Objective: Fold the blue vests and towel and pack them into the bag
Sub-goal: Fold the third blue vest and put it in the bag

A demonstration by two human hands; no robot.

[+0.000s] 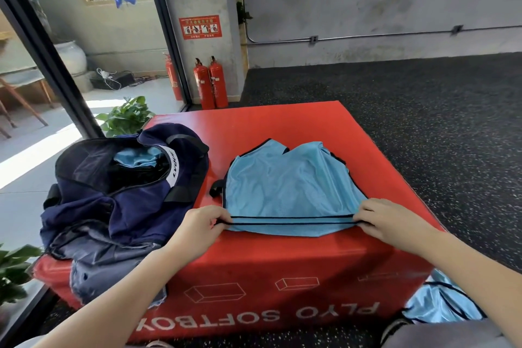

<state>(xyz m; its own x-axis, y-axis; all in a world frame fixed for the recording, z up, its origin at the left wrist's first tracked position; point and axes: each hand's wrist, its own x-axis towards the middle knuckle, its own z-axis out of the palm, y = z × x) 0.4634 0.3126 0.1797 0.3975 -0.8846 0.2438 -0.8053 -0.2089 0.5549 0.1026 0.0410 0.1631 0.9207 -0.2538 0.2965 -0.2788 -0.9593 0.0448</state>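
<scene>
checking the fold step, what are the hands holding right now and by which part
Both hold the blue vest lying on the red soft box by its black-trimmed near hem: the left hand pinches the left corner, the right hand the right corner.

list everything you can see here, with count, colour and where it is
vest on box: 1, light blue with black trim, flat on the box top, near hem pinched at both corners
bag: 1, navy, open, on the box's left part, light blue fabric showing inside
soft box: 1, red, centre, white lettering on its front
more vest fabric: count unclear, light blue, on the floor at the box's right
fire extinguishers: 2 red by the pillar, apparently a third behind the glass
plants: green, left side
hands: left and right, each pinching the hem
</scene>
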